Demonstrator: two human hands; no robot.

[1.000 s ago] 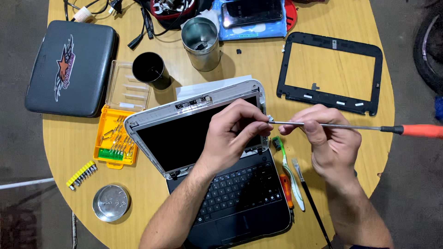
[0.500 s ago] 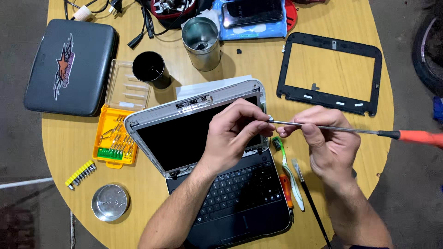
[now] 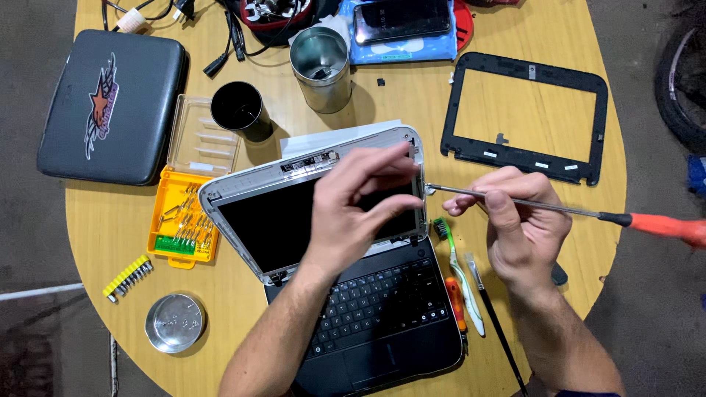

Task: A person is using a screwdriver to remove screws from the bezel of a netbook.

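Note:
A small open laptop [image 3: 382,323] with a black keyboard lies in front of me, its screen [image 3: 272,220] bare inside a grey lid without its bezel. My left hand [image 3: 360,202] hovers over the screen's right half, fingers spread, fingertips near the lid's right edge. My right hand [image 3: 518,220] holds the metal shaft of a long screwdriver [image 3: 625,219] with an orange handle, and the screwdriver's tip touches the right edge of the lid. The detached black screen bezel [image 3: 526,158] lies on the table at the upper right.
On the round wooden table [image 3: 103,220]: a dark zip case [image 3: 110,106], a yellow bit set [image 3: 180,217] with a clear lid, a yellow bit strip [image 3: 129,277], a round tin lid [image 3: 175,322], a black cup [image 3: 239,110], a metal can [image 3: 321,68]. A toothbrush [image 3: 456,268], small screwdriver [image 3: 456,303] and brush [image 3: 494,323] lie right of the laptop.
My left hand has let go at the lid's right edge and opened, fingers spread over the screen. The screwdriver stays at that edge.

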